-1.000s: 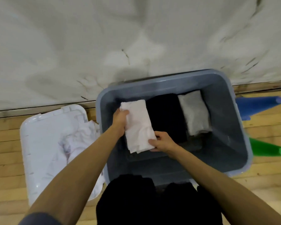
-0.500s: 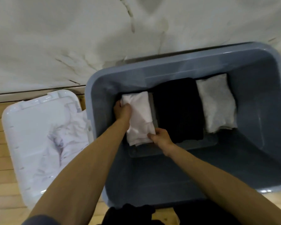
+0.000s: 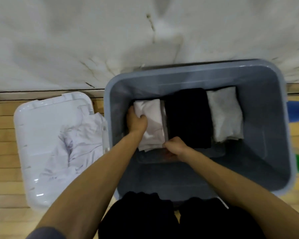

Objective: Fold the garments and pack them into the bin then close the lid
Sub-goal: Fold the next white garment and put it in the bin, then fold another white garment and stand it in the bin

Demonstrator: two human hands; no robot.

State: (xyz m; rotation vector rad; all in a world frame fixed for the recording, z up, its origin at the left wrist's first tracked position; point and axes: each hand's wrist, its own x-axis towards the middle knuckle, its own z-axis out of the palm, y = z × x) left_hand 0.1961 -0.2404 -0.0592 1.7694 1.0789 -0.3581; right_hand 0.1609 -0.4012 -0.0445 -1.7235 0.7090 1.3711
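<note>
Folded white garment [image 3: 152, 121] sits in the bin [image 3: 259, 173] beside the black one [image 3: 188, 116], my left hand [image 3: 136, 122] and right hand [image 3: 177, 147] fingers clamped on it. Letting go carelessly could spring its folds loose. One unfolded garment [image 3: 79, 144] waits on the lid [image 3: 41, 128].

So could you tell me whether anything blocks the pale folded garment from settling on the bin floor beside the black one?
Nothing visible does. The pale folded garment, held by the left hand and right hand, already sits low in the bin, at the left of the black garment.
</note>
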